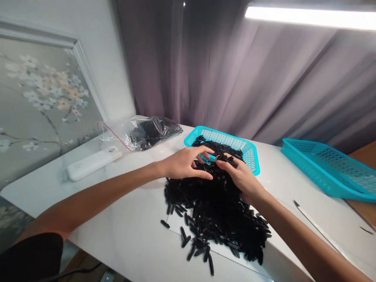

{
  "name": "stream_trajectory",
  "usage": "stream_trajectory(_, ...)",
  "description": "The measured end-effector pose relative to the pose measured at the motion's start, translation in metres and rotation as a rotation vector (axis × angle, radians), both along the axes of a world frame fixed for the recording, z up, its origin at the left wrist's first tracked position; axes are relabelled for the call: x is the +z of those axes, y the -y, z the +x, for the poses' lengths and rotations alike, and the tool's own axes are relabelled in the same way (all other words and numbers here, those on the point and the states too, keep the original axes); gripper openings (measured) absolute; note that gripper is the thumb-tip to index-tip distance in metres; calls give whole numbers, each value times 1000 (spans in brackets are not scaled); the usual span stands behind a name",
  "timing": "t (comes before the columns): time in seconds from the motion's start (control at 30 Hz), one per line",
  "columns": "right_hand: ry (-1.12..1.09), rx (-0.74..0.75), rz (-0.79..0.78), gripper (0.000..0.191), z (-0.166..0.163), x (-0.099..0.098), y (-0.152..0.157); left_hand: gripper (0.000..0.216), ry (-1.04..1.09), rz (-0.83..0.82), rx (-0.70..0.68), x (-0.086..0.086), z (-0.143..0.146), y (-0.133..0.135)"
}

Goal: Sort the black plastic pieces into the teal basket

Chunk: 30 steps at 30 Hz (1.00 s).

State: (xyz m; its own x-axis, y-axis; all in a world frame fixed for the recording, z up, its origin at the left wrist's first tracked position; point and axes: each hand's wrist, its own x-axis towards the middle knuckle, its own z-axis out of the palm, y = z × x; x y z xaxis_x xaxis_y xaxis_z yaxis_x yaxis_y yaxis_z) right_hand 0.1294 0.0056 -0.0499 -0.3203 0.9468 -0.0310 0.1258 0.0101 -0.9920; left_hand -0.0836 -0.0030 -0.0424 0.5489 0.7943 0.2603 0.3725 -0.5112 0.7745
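Observation:
A large pile of small, long black pieces [217, 211] covers the middle of the table, with several loose ones along its front edge. Over the pile's far side is my left hand [188, 162], thumb and fingers apart, holding nothing that I can see. Facing it, my right hand [242, 178] has its fingers and thumb closed on a few of the black pieces. Just beyond both hands stands a turquoise perforated basket [255, 156], holding more of the same pieces. The hands hide part of its near side.
A clear zip bag [155, 133] of black contents and a white oblong device [94, 162] lie at the left on the white table [132, 227]. Another turquoise basket [329, 184] stands at the right. A thin pointed strip [317, 229] lies by my right forearm.

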Motion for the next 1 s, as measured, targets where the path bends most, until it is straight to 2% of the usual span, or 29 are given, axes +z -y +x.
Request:
stream_trajectory(0.1,-71,-32,-201,25,-2,-3,5,65,114,6,49,-8,11,7)
stream_trajectory(0.2,-154,-36,-352,26,-1,-5,8,52,173,-7,78,-16,21,12)
stream_trajectory(0.4,-292,-24,-475,15,4,-10,10,21,234,-57,156,-21,30,12)
stream_trajectory(0.53,-332,-13,-490,15,5,-13,12,22,263,-123,192,-21,35,13)
stream_trajectory(0.67,-387,-38,-438,18,6,-15,20,17,311,-194,220,-19,41,15)
stream_trajectory(0.77,-408,-41,-392,20,11,-15,27,11,308,-204,231,-16,46,19)
stream_trajectory(0.93,-309,-29,-295,18,23,-19,31,9,260,-183,193,-15,50,19)
stream_trajectory(1.0,-312,-28,-305,19,26,-20,30,9,259,-172,182,-15,53,15)
